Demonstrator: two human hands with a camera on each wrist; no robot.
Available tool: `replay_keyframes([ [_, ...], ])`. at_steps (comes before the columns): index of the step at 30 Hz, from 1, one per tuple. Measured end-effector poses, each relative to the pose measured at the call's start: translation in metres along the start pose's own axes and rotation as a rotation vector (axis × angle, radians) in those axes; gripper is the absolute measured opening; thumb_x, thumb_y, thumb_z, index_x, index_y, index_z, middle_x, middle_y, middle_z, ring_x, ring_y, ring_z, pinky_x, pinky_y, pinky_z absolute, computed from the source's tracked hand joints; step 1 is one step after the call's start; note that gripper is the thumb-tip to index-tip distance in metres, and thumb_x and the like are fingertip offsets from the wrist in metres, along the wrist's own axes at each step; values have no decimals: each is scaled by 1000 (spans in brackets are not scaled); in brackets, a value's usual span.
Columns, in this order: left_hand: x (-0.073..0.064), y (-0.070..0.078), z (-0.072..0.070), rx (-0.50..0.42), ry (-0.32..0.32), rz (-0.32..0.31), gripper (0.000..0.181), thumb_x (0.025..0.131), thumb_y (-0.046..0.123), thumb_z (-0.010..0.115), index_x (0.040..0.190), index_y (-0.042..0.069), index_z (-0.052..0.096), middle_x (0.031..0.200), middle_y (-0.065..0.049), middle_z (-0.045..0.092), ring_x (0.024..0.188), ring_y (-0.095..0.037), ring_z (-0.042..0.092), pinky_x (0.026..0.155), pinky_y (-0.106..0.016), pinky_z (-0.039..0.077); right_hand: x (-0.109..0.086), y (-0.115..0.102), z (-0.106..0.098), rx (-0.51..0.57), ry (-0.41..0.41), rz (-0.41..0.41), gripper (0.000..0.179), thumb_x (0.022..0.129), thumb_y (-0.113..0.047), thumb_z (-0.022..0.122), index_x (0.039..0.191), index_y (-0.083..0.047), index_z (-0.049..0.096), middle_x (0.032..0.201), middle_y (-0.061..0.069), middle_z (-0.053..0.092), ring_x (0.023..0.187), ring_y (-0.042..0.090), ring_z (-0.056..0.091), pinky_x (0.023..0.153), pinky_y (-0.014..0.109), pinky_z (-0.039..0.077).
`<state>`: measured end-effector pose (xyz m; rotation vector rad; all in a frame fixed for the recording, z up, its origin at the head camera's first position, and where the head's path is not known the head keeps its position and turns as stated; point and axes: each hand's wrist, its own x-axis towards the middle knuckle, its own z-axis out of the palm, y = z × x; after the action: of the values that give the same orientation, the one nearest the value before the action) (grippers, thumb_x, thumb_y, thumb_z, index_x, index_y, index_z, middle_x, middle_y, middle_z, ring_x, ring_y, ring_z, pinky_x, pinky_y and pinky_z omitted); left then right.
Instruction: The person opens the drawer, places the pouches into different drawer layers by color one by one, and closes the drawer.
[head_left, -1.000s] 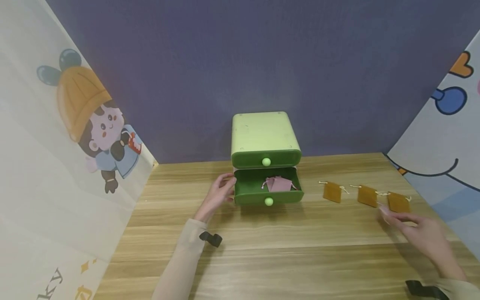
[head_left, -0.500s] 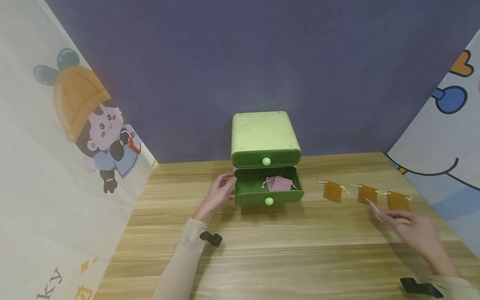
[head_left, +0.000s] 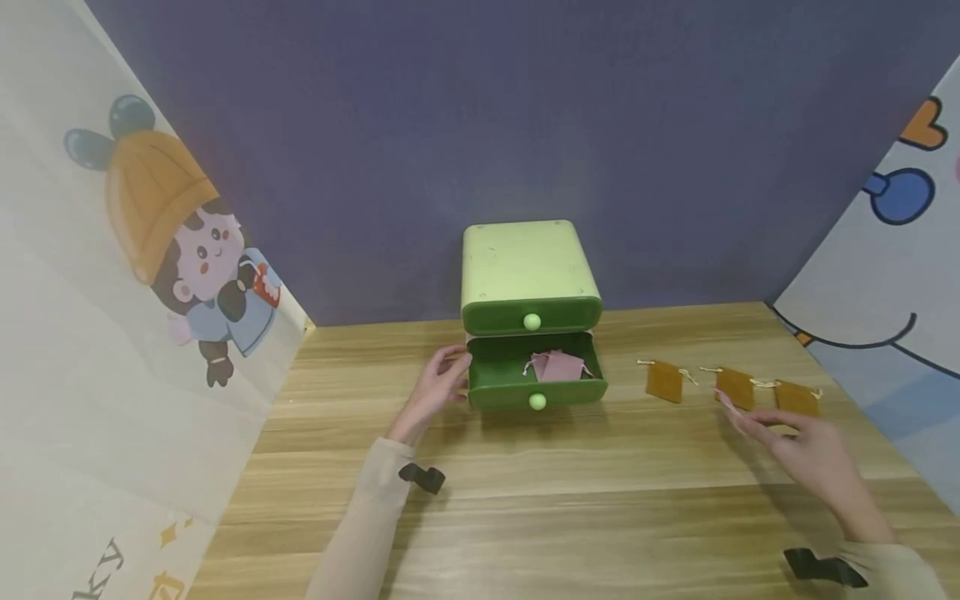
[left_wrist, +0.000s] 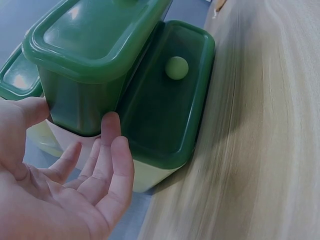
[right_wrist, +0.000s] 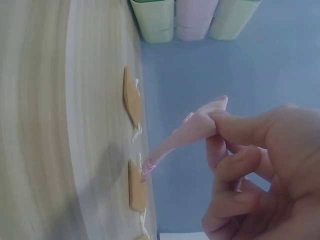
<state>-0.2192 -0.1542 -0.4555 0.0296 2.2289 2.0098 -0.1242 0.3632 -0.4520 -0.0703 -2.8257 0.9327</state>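
Note:
A pale green drawer box (head_left: 528,262) with green fronts stands against the back wall. Its middle drawer (head_left: 495,358) is pulled out and contains pink drawstring pouches (head_left: 558,367) lying on the right side. My left hand (head_left: 437,387) touches the left side of that drawer, its fingers loosely bent; in the left wrist view the thumb and a fingertip rest near the drawer's side wall (left_wrist: 80,102). Over the table at the right, my right hand (head_left: 806,450) pinches a pink drawstring pouch (right_wrist: 192,130) between thumb and fingers, its drawstring end hanging down.
Three brown drawstring pouches lie in a row right of the box: a left one (head_left: 664,382), a middle one (head_left: 738,387) and a right one (head_left: 797,398). A lower drawer (left_wrist: 165,110) sits pushed in below. Cartoon-printed walls flank the wooden table (head_left: 562,517).
My right hand has moved left with the pink pouch, from near the right brown pouch to just in front of the middle one. The left hand and drawer have stayed put.

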Motion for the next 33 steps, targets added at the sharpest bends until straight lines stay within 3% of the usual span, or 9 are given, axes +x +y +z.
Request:
replay_keyframes([
  [6,0,-2,0,7,-7,3,60,110,39,60,158,6,44,149,-28,57,101,-24,72,94,-50,62,0,-11,9,40,-7,-30,39,100,-34,77,111,2,81,112,28,78,78,-19,48,60,16,46],
  [11,0,-2,0,8,-10,1,61,110,39,59,159,6,43,149,-29,56,101,-24,71,97,-53,61,2,-22,13,71,-10,-45,43,104,-35,72,116,6,78,93,23,81,60,5,51,51,26,41],
  [14,2,-1,0,10,-9,4,62,110,40,59,159,7,43,150,-29,56,100,-22,70,96,-50,61,4,-27,14,83,-17,-41,45,104,-37,71,119,4,78,73,13,77,56,7,46,49,28,38],
  [19,3,-2,-1,15,0,7,59,110,38,59,158,6,44,148,-28,57,98,-22,70,92,-46,63,7,-40,12,77,-40,-51,47,106,-40,67,124,2,76,52,-5,45,50,7,35,47,28,33],
  [22,3,-2,-1,14,6,8,58,110,37,60,157,6,45,147,-28,58,96,-21,71,89,-43,63,9,-47,12,82,-26,-98,42,106,-36,68,123,2,77,56,0,58,49,6,34,46,28,33],
  [26,2,-1,0,17,14,12,58,110,37,59,157,6,45,147,-29,59,95,-20,71,85,-38,63,10,-56,13,108,-13,-126,38,105,-33,70,121,1,78,79,16,78,48,4,38,46,28,34],
  [29,2,-1,0,19,15,19,58,110,36,59,157,5,45,146,-30,59,95,-21,72,85,-39,63,10,-62,15,120,-12,-112,38,105,-35,70,121,-1,78,96,21,80,50,5,44,46,28,35],
  [31,2,-1,1,22,14,23,58,110,37,59,157,5,45,146,-30,59,96,-21,72,87,-42,64,10,-65,17,129,-9,-105,38,105,-35,70,121,-1,78,94,20,79,52,5,46,45,27,36],
  [33,1,-1,0,23,13,23,59,110,37,59,157,5,45,146,-30,59,96,-21,72,89,-45,64,10,-69,18,137,-10,-103,37,105,-35,70,121,-2,78,76,11,73,48,6,43,42,27,35],
])
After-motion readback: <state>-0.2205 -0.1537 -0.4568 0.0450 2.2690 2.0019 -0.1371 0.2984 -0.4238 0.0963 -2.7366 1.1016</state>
